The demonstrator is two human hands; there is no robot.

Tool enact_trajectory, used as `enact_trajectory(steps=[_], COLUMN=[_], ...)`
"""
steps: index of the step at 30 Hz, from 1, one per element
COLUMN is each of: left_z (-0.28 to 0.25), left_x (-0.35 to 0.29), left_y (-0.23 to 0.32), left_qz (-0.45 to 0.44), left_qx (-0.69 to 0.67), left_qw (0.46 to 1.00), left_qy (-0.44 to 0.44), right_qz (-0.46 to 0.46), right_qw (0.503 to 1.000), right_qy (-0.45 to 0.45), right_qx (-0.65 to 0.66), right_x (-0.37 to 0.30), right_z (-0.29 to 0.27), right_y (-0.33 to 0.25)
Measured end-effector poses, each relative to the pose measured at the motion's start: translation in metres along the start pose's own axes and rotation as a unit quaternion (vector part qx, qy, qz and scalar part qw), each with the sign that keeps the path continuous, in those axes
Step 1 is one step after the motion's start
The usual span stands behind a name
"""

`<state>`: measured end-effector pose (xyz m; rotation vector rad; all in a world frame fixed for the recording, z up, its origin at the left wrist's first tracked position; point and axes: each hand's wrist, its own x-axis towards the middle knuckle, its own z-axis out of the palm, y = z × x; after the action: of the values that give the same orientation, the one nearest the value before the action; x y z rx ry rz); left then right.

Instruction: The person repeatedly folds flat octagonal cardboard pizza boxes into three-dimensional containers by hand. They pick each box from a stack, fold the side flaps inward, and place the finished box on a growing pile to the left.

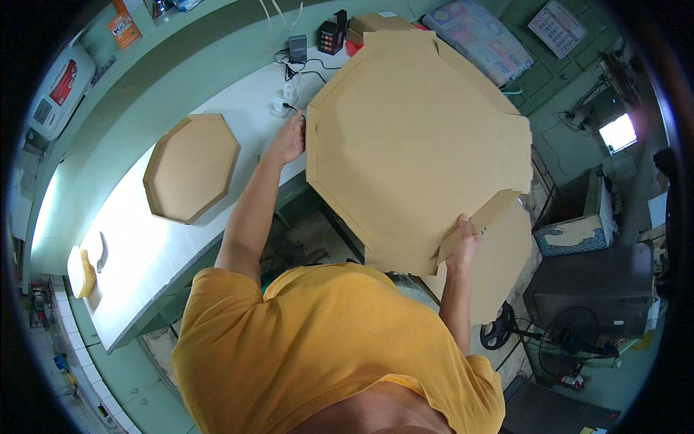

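A large octagonal brown cardboard sheet [412, 137] is held up in front of me. Its left rim stands folded, while flaps along its right and lower right edges are loose or only partly bent. My left hand [290, 139] is closed at the left rim, its fingertips partly hidden by the cardboard. Down at the lower right, my right hand [463, 244] grips a flap with the thumb on the upper side. Behind that hand, another piece of flat cardboard [502, 267] shows below the sheet; what supports it is hidden.
On the white counter [137, 239] to the left lies a smaller octagonal cardboard tray [191, 170]. A brush [85, 271] sits at the counter's near end. Chargers and cables [289, 83] lie behind the sheet. A black fan [571, 340] stands at lower right.
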<state>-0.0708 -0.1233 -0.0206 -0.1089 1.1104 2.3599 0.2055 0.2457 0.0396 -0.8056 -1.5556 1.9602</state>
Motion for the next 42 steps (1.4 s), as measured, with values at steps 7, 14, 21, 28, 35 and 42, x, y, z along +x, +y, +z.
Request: enact_trajectory(steps=[7,14,21,28,35,42], left_z=[-0.077,-0.035,0.175,0.229,0.243,0.223], left_x=[0.004,0.038,0.047,0.038,0.018,0.029], left_y=[-0.009,-0.029,-0.090,-0.128,-0.194,-0.231], left_qz=[0.024,0.146,0.020,0.035,0.233,0.052], left_qx=[0.369,0.676,0.435,0.487,0.580,0.399], left_qw=[0.920,0.705,0.888,0.857,0.779,0.914], left_qy=[0.126,0.159,-0.151,-0.167,-0.052,-0.053], right_qz=[0.025,0.005,-0.116,-0.202,-0.136,-0.032], right_qw=[0.998,0.989,0.978,0.963,0.977,0.976], right_qy=[0.028,0.125,0.167,0.177,0.158,0.191], right_qx=[0.054,0.074,0.055,0.008,-0.035,0.100], right_x=[0.011,-0.006,-0.050,-0.098,-0.132,-0.100], right_z=[-0.007,-0.099,-0.139,-0.193,-0.222,-0.250], right_y=[0.043,0.030,-0.022,-0.061,-0.068,-0.008])
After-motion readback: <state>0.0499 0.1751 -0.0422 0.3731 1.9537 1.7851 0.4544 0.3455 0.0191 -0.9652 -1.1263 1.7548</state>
